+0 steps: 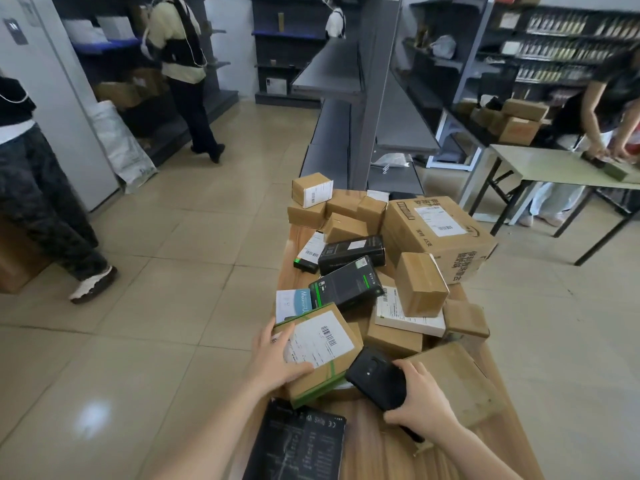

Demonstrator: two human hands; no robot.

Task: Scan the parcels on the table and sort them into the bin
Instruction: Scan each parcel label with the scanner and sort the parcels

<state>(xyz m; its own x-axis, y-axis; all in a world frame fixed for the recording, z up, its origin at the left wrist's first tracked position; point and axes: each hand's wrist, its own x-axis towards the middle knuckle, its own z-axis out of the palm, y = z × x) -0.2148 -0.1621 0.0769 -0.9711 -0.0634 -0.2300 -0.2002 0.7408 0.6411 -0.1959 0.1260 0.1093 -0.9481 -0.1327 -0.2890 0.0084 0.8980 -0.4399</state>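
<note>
The move ahead turns on how the handheld scanner (375, 379) lies to the shipping label (320, 339) on the nearest cardboard parcel (313, 382). The scanner's head sits just beside the parcel's near right corner, slanted up and to the left, so the label lies up and to the left of it. The printed barcode (329, 336) is at the label's far right end, the end closest to the scanner. The parcel, bound with green tape, rests tilted on other boxes at the near left of the worktop (374, 448), its long axis running from near left to far right.

The left hand (273, 358) is the nearer one to the parcel and already touches it. Its fingers lie spread and fairly straight over the left edge and top face, with the thumb on the top beside the label, steadying the parcel rather than clutching it. The right hand (420, 396) comes in from the lower right with its fingers wrapped round the scanner's body, thumb at the near side. It hangs above a flat cardboard parcel (460, 379).

I judge that a short swing of the scanner's head towards the label would bring the barcode into line. No bin shows in this view, so where the parcel goes afterwards cannot be told. More parcels are heaped beyond, up to a large carton (440, 233).
</note>
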